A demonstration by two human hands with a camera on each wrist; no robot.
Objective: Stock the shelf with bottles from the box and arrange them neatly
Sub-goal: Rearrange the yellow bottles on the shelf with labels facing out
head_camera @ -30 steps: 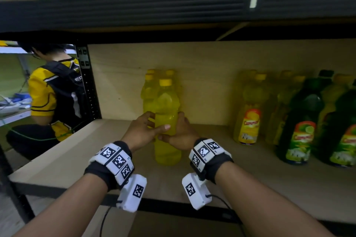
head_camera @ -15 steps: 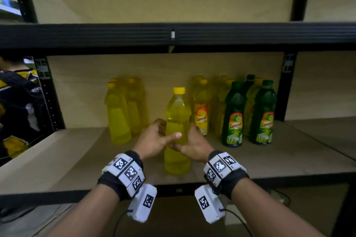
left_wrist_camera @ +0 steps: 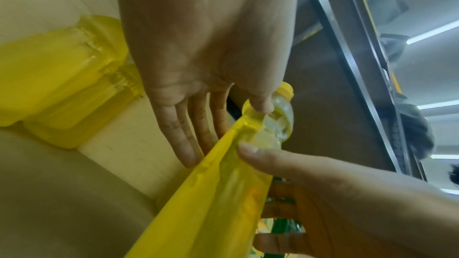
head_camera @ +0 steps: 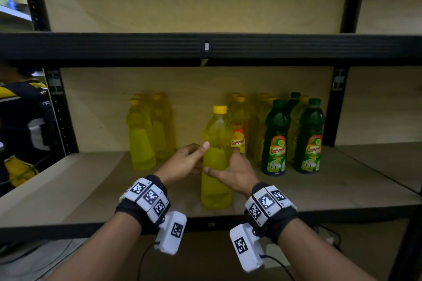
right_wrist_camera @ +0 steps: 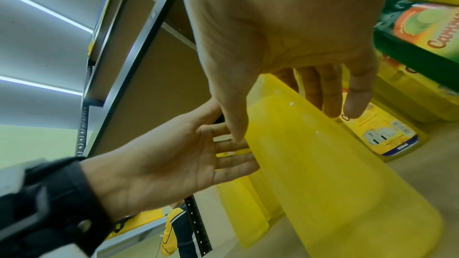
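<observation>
Bottles on the shelf, head view: one plain yellow bottle stands upright near the front edge of the shelf, between both hands.
Left hand, head view: at the bottle's 9 o'clock, fingers mostly straight against its side, thumb forward.
Right hand, head view: at 3 o'clock, fingers reaching round the far side, thumb across the front (more a steadying hold than a firm grip, I'd say).
Already stocked: yellow group at 10 o'clock; labelled yellow and green bottles at 2 o'clock.
Left wrist view: left fingers lie straight along the bottle.
Right wrist view: right fingers loosely bent behind it.
Progress: well underway; this bottle probably needs pushing back into line. The box is out of sight, so what remains I can't tell.
</observation>
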